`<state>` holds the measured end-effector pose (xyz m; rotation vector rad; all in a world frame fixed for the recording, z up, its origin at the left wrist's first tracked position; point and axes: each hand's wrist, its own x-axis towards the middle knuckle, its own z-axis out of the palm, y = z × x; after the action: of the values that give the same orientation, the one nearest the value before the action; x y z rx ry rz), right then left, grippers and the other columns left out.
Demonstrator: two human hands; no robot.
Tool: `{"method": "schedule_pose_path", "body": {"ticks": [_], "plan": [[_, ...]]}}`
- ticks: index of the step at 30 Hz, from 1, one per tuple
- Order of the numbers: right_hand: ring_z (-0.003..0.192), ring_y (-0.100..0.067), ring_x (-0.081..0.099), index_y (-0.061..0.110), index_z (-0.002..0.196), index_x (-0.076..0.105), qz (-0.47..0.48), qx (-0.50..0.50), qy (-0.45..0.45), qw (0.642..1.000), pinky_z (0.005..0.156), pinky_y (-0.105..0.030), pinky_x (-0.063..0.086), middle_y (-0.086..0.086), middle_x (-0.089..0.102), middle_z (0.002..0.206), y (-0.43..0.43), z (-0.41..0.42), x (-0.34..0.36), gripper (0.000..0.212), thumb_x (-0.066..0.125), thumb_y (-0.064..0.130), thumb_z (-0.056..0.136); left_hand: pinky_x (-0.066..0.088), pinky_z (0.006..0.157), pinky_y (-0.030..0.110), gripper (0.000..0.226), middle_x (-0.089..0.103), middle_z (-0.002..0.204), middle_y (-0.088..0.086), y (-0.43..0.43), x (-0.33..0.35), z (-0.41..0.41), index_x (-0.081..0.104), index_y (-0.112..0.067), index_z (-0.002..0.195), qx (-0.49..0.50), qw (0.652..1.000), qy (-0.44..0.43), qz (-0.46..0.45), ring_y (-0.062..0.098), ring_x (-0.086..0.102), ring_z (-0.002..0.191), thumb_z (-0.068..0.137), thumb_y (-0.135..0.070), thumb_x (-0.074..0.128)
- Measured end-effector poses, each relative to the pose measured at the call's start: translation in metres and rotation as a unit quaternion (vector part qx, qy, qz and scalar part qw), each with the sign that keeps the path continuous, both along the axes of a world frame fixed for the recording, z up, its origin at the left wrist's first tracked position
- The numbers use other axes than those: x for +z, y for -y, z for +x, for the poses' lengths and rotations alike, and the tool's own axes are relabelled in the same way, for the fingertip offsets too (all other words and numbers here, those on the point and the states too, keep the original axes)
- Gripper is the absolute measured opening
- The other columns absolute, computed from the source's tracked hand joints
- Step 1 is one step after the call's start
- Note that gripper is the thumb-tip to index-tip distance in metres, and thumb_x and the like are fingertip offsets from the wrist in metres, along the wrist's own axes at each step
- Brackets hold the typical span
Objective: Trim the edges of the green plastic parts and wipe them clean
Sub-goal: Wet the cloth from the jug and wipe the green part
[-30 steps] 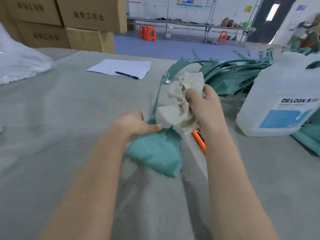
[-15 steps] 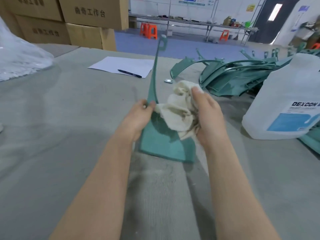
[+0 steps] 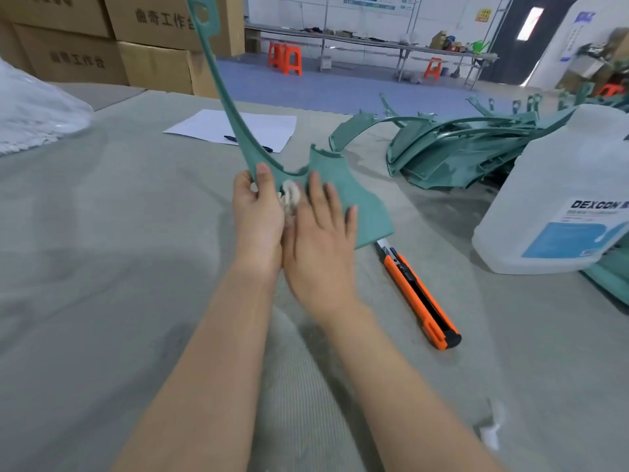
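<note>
Green plastic part (image 3: 343,189) held upright above the middle of the table (image 3: 102,233), both hands on it.

The left hand (image 3: 258,212) pinches it at the foot of its thin arm, thumb on the near face, fingers behind. The right hand (image 3: 320,240) lies flat on the wide panel, fingers straight and a little apart. A scrap of whitish rag (image 3: 289,197) shows between the hands; most of it is hidden, so which hand holds it I cannot tell. The thin arm's looped tip is cut off at the top. An orange utility knife (image 3: 418,294) lies by the panel's lower corner. A white jug (image 3: 561,199), partly cut off, stands toward the right edge, with a pile of green parts (image 3: 459,144) behind it. Paper (image 3: 235,127) lies near the far edge. The widest stretch of grey cloth lies left of the forearms.
</note>
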<state>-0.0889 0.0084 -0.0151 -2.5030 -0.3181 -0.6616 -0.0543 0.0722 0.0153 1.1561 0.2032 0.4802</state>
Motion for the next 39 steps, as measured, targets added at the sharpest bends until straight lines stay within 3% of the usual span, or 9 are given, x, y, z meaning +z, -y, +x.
{"method": "schedule_pose_path", "body": {"ticks": [3, 7, 11, 15, 23, 27, 30, 34, 39], "plan": [[0.149, -0.024, 0.014, 0.012, 0.15, 0.03, 0.028, -0.156, -0.067, 0.985, 0.117, -0.044, 0.011, -0.006, 0.012, 0.163, 0.03, 0.036, 0.015, 0.047, 0.024, 0.028, 0.106, 0.053, 0.073, 0.031, 0.022, 0.061, 0.074, -0.001, 0.003, -0.002, 0.0, 0.045, -0.016, 0.084, -0.01, 0.999, 0.004, -0.037, 0.013, 0.061, 0.069, 0.102, -0.029, 0.043], [0.114, -0.033, 0.051, 0.004, 0.126, 0.05, 0.138, -0.142, -0.08, 0.977, 0.073, -0.028, 0.027, -0.015, 0.052, 0.13, 0.052, 0.051, 0.033, 0.038, 0.028, 0.027, 0.107, 0.05, 0.066, 0.028, 0.027, 0.057, 0.069, -0.002, -0.001, -0.003, -0.001, 0.042, -0.016, 0.079, 0.018, 0.999, -0.006, -0.036, 0.015, 0.057, 0.064, 0.102, -0.032, 0.045], [0.147, -0.026, 0.017, 0.016, 0.152, 0.029, -0.01, -0.06, -0.039, 0.997, 0.116, -0.045, 0.012, -0.006, 0.02, 0.162, 0.02, 0.019, 0.015, 0.051, 0.03, 0.036, 0.104, 0.045, 0.066, 0.028, 0.026, 0.053, 0.073, 0.0, -0.003, -0.002, 0.002, 0.042, -0.02, 0.08, 0.061, 0.998, 0.002, -0.005, 0.014, 0.052, 0.066, 0.101, -0.034, 0.044], [0.15, -0.028, -0.002, 0.026, 0.155, 0.018, -0.003, -0.069, -0.018, 0.997, 0.116, -0.044, -0.008, -0.009, -0.002, 0.164, 0.004, 0.013, 0.007, 0.056, 0.03, 0.042, 0.103, 0.052, 0.078, 0.041, 0.028, 0.055, 0.083, 0.008, 0.0, 0.0, 0.002, 0.044, -0.017, 0.079, 0.026, 0.999, -0.017, -0.018, 0.019, 0.055, 0.076, 0.101, -0.033, 0.044], [0.111, -0.034, 0.056, 0.017, 0.132, 0.051, 0.176, -0.13, -0.098, 0.971, 0.081, -0.034, 0.038, -0.012, 0.063, 0.122, 0.075, 0.053, 0.017, 0.032, 0.046, 0.022, 0.101, 0.048, 0.068, 0.043, 0.031, 0.047, 0.081, 0.014, -0.022, 0.0, -0.002, 0.041, -0.016, 0.074, 0.042, 0.993, -0.027, 0.111, 0.022, 0.046, 0.073, 0.101, -0.029, 0.047], [0.091, -0.005, 0.052, 0.019, 0.115, 0.06, 0.266, 0.06, -0.069, 0.96, 0.084, -0.023, 0.035, 0.008, 0.059, 0.097, 0.079, 0.04, 0.018, 0.019, 0.048, 0.024, 0.101, 0.053, 0.08, 0.051, 0.026, 0.053, 0.085, 0.014, -0.026, 0.002, -0.001, 0.049, -0.013, 0.078, -0.063, 0.982, -0.083, 0.16, 0.022, 0.053, 0.076, 0.1, -0.029, 0.05], [0.118, -0.012, 0.049, 0.02, 0.143, 0.046, 0.131, 0.181, -0.1, 0.97, 0.097, -0.015, 0.028, 0.0, 0.055, 0.128, 0.074, 0.034, 0.018, 0.042, 0.05, 0.02, 0.101, 0.054, 0.052, 0.026, 0.028, 0.063, 0.064, 0.001, -0.028, 0.001, -0.001, 0.051, -0.014, 0.074, -0.118, 0.975, -0.089, 0.167, 0.014, 0.062, 0.054, 0.099, -0.028, 0.053], [0.108, -0.026, 0.055, 0.014, 0.13, 0.053, 0.093, 0.094, -0.069, 0.989, 0.073, -0.019, 0.03, -0.005, 0.064, 0.113, 0.07, 0.033, 0.015, 0.03, 0.047, 0.018, 0.101, 0.05, 0.051, 0.017, 0.029, 0.068, 0.061, -0.006, -0.032, 0.0, -0.002, 0.06, -0.016, 0.079, -0.184, 0.963, -0.1, 0.17, 0.007, 0.064, 0.052, 0.099, -0.035, 0.051], [0.085, -0.026, 0.046, 0.007, 0.092, 0.051, 0.229, -0.077, -0.095, 0.966, 0.063, -0.025, 0.021, -0.011, 0.054, 0.091, 0.075, 0.042, 0.012, 0.022, 0.038, 0.02, 0.104, 0.054, 0.084, 0.03, 0.07, 0.072, 0.109, 0.005, -0.029, 0.008, -0.016, 0.075, -0.016, 0.103, -0.416, 0.908, -0.049, -0.029, 0.019, 0.067, 0.102, 0.087, -0.072, 0.036]]}}
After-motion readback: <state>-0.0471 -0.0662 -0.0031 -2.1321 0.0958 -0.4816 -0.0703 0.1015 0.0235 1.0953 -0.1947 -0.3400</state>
